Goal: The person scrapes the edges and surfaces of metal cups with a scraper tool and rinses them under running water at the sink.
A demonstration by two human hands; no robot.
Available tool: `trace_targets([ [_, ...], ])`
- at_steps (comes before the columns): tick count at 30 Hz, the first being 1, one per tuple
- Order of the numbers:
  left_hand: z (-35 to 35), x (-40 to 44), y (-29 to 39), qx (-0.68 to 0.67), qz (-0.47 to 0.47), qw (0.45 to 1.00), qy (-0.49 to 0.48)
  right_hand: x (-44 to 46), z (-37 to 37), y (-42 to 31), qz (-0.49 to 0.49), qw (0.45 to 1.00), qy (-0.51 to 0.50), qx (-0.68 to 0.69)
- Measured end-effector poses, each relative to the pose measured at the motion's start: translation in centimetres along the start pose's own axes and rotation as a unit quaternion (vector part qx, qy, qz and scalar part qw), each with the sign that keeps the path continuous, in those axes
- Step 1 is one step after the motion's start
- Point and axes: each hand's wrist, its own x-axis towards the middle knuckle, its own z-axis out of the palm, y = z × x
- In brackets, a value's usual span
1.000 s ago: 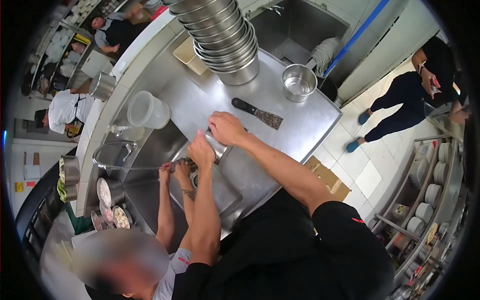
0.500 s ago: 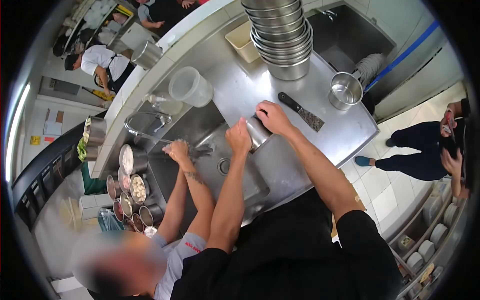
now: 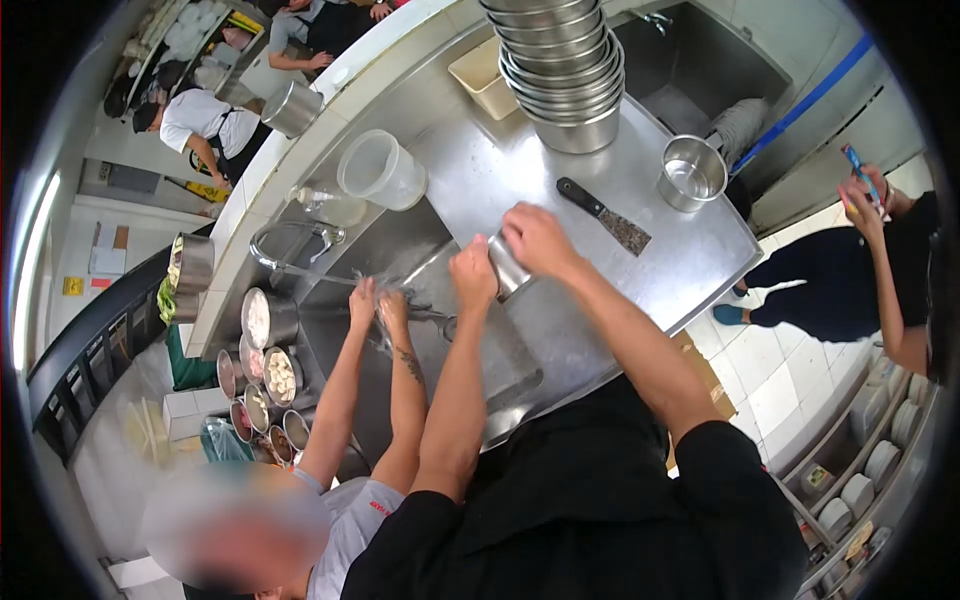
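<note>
1. left hand (image 3: 473,272) and right hand (image 3: 537,241) clasp a steel container (image 3: 512,272) near the sink's (image 3: 398,245) edge, covering its ends.
2. stacked steel pots (image 3: 572,92) are cut off at the top.
3. red lettering (image 3: 379,507) on a co-worker's grey sleeve (image 3: 352,497) is unreadable.

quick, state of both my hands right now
Left hand: closed, holding the metal pot.
Right hand: closed, holding the same metal pot.

A shiny silver cylindrical metal container (image 3: 511,269) tilts between the left hand (image 3: 474,274) and right hand (image 3: 540,240); it appears near the grey steel sink's (image 3: 495,355) edge, partly hidden.
</note>
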Motion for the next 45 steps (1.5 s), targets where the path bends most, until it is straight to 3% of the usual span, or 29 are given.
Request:
trace_targets([
  [2,0.1,0.3,0.8,0.056,0.025,0.998,0.013,1.0,-0.2,2.2,0.069,0.996,-0.012,-0.056],
  [4,-0.3,0.3,1.1,0.071,-0.008,0.997,-0.030,0.8,-0.2,0.9,0.048,0.997,-0.017,-0.058],
  [6,0.7,1.2,1.3,0.088,-0.006,0.996,-0.023,0.3,0.7,-0.2,-0.044,0.998,-0.024,-0.027],
  [10,0.4,0.8,2.1,0.165,-0.027,0.986,-0.021,2.1,0.2,-0.4,0.007,0.997,-0.029,-0.068],
  [11,0.4,0.8,2.5,0.147,-0.016,0.989,-0.021,1.7,-0.1,-1.7,-0.056,0.992,-0.064,-0.094],
  [12,0.6,0.9,3.0,0.145,-0.012,0.989,-0.021,2.0,-0.4,-1.4,-0.056,0.992,-0.060,-0.097],
  [16,0.6,-0.4,3.0,0.166,-0.047,0.985,0.007,1.2,0.3,0.1,0.014,0.994,-0.028,-0.101],
  [18,1.1,0.4,3.1,0.157,-0.036,0.987,0.015,0.8,-0.1,-2.1,-0.057,0.989,-0.071,-0.115],
  [20,0.8,-0.5,2.3,0.166,-0.043,0.985,0.003,0.0,0.2,-1.3,-0.033,0.994,-0.065,-0.080],
  [22,0.6,-0.5,2.7,0.165,-0.041,0.985,0.025,1.4,-0.1,1.8,0.047,0.987,-0.057,-0.141],
  [24,0.5,-0.6,2.5,0.169,-0.015,0.985,0.022,1.1,-0.4,0.4,0.042,0.986,-0.053,-0.155],
  [26,0.5,-0.4,2.9,0.152,-0.026,0.988,0.010,0.2,-0.9,-3.1,0.000,0.994,-0.085,-0.064],
  [28,-0.3,-0.4,2.9,0.156,-0.035,0.987,-0.025,-0.6,1.1,0.4,-0.021,0.998,-0.036,-0.054],
  [30,-0.6,-0.4,0.9,0.142,0.002,0.990,0.005,1.2,-0.2,1.3,0.083,0.995,-0.058,0.007],
  [33,-1.4,-1.5,-0.8,-0.135,-0.111,0.984,0.022,0.3,0.0,1.5,0.125,0.989,-0.072,0.037],
  [36,-1.6,-2.3,-1.9,-0.247,-0.141,0.955,0.079,-0.4,0.7,1.9,0.156,0.982,-0.052,0.089],
  [41,-1.6,-3.3,-4.1,-0.253,-0.139,0.954,0.080,-0.5,-0.3,2.3,0.195,0.974,-0.074,0.089],
  [45,-1.2,-3.4,-2.2,-0.141,-0.110,0.983,0.047,0.0,-0.6,2.7,0.167,0.984,-0.068,0.000],
])
